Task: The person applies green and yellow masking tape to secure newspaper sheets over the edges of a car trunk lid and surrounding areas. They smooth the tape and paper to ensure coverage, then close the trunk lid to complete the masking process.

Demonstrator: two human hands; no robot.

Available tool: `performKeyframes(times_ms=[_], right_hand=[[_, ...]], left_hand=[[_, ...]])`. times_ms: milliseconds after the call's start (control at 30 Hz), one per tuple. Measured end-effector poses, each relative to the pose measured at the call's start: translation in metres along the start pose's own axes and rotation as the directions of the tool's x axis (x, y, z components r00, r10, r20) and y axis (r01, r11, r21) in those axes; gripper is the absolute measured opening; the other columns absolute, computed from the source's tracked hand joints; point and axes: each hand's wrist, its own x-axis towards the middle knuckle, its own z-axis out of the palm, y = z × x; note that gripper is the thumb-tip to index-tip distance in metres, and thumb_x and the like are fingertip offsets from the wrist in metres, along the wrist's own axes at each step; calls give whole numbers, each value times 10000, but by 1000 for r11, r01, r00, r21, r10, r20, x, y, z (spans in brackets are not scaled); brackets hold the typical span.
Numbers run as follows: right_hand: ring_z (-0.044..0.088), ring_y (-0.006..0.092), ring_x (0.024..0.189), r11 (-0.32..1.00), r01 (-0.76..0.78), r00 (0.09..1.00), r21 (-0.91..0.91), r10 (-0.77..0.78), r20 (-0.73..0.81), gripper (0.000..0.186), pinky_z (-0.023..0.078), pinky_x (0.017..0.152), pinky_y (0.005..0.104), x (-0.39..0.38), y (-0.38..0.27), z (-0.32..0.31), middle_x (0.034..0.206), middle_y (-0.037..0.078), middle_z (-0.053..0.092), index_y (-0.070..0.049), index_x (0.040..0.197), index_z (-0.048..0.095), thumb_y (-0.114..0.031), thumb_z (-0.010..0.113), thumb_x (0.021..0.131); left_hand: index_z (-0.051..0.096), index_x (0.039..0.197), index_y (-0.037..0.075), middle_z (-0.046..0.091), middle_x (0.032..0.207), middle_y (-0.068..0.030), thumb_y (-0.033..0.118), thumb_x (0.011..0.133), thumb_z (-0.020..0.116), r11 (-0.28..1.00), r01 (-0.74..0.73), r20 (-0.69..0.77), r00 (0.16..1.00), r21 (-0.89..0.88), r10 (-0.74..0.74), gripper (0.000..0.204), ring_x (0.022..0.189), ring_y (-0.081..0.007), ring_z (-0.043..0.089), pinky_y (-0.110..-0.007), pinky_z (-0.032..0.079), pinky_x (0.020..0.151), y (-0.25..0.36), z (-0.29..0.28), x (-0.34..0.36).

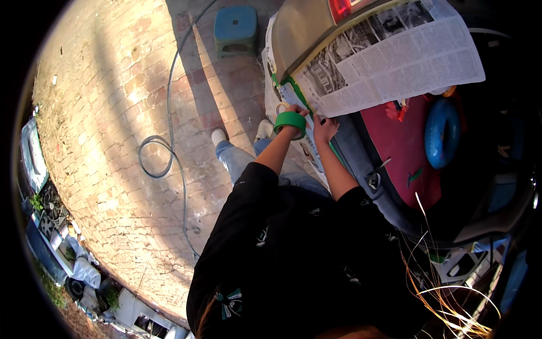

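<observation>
A green tape roll point(291, 121) rings the left hand point(297, 111)'s wrist; both hands' fingers, right hand point(324, 126) too, press newspaper point(395, 56) at centre frame, grip unclear. Brick paving point(113, 113) fills the left.

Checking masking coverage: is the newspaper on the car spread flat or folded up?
Spread. The newspaper lies open across the car, printed columns showing, green tape along its lower edge.

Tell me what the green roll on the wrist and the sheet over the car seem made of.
Green tape roll: looks like matte paper masking tape, wound in a ring. Sheet: thin newsprint paper, matte, printed in columns, edges lying limp over the car body.
</observation>
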Motion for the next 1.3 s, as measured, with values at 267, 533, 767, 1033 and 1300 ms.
performKeyframes(times_ms=[267, 533, 767, 1033, 1300], right_hand=[[421, 380, 1166, 993, -115, 993, 10, 114, 25, 513, 345, 911, 558, -1, -27, -11, 1197, 110, 570, -119, 1116, 632, -401, 728, 699], [423, 369, 1188, 999, -42, 999, 26, 41, 17, 572, 337, 927, 572, 1, -8, 3, 1231, 124, 568, -97, 1152, 616, -425, 720, 696], [433, 369, 1246, 995, -97, 995, -29, 98, 24, 620, 273, 1051, 538, 0, -17, 0, 1284, 132, 564, -91, 1198, 609, -452, 706, 703], [545, 379, 1012, 999, 4, 1000, -40, -3, 16, 498, 423, 846, 502, 1, -18, -23, 1057, 130, 639, -129, 1056, 670, -455, 721, 683], [574, 307, 833, 994, 96, 988, 53, -102, 119, 437, 437, 790, 423, 10, 3, -24, 804, 74, 620, -95, 933, 649, -370, 788, 623]], left_hand=[[610, 891, 18, 642, 834, -109, 297, 813, 713, 973, 216, 46, 976, -84, -213, 307, 779, -215, 611, -352, 474, 682, 17, -1, 11], [610, 907, 30, 635, 869, -121, 222, 804, 690, 989, 146, -17, 989, -31, -147, 232, 830, -227, 604, -341, 468, 735, 69, -26, -9], [586, 881, 22, 569, 784, -51, 159, 848, 610, 945, -194, -299, 948, -262, 112, 142, 751, -181, 565, -323, 472, 726, 50, -12, 30], [508, 772, 129, 474, 670, -25, 357, 874, 483, 496, 324, 125, 911, -806, -392, 251, 624, -181, 468, -323, 408, 603, 33, 2, 92], [539, 964, 83, 576, 853, -65, 244, 897, 503, 794, 240, 49, 965, -559, -257, 178, 792, -202, 549, -351, 451, 748, 17, -8, 78]])
